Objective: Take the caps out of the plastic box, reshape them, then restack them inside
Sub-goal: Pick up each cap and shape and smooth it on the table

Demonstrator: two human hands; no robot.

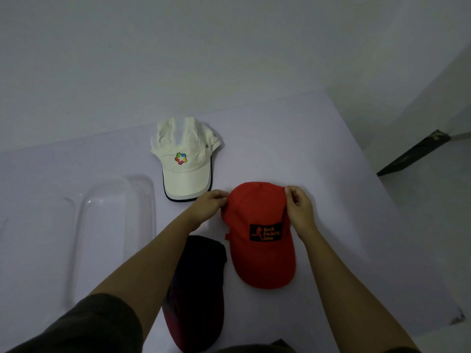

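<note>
A red cap (pixel 260 250) lies on the white surface (pixel 331 174), brim toward the person and crown pointing away. Both hands pinch the crown's far edge, the left hand (pixel 209 202) on its left side and the right hand (pixel 299 210) on its right. The clear plastic box (pixel 146 200) sits to the left, nearer the left hand. A white cap (pixel 183 169) and a dark cap (pixel 198 281) lie between box and red cap.
</note>
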